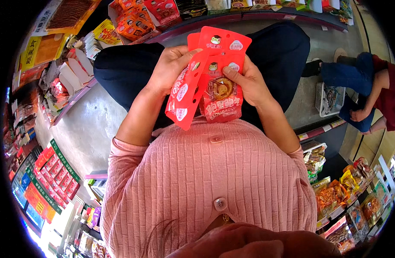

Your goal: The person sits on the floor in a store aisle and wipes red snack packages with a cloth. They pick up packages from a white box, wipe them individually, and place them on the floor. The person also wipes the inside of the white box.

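Note:
Several flat red snack packets are held in front of my pink ribbed top [213,174], above my lap. My left hand [170,69] grips red packets [185,96] that stand edge-on and slightly fanned, its thumb along their top. On the other side, my right hand [250,80] pinches a red packet [224,108] with a picture of food on its front, thumb across its face. Another red packet [224,37] with a small cartoon print sticks up behind these, between both hands. How many lie in each stack is hidden.
Ahead, a low shelf [262,15] carries snack boxes, among them a carton of orange packets [133,24]. Stacked red-and-white cartons [57,175] stand left. At right, another person [362,80] is crouched beside a white plastic basket [318,100]. Bagged snacks [333,195] fill the lower-right shelves.

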Demonstrator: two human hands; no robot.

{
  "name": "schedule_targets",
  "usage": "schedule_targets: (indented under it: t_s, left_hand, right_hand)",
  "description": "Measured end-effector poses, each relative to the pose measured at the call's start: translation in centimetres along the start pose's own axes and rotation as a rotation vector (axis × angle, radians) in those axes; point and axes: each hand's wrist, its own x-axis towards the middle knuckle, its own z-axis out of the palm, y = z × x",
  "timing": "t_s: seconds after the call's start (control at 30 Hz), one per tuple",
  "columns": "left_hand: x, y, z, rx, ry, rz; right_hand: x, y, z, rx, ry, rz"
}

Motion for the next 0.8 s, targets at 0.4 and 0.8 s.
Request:
schedule_targets:
  t_s: [0.4, 0.8]
  left_hand:
    - [-1.0, -0.8, -0.2, 0.155, -0.093, 0.012]
    - [-1.7, -0.4, 0.0, 0.227, -0.055, -0.032]
  right_hand:
    - [0.1, 1.5, 0.2, -0.034, 0.096, -0.057]
    - [-1.0, 0.4, 0.1, -0.183, 0.043, -0.108]
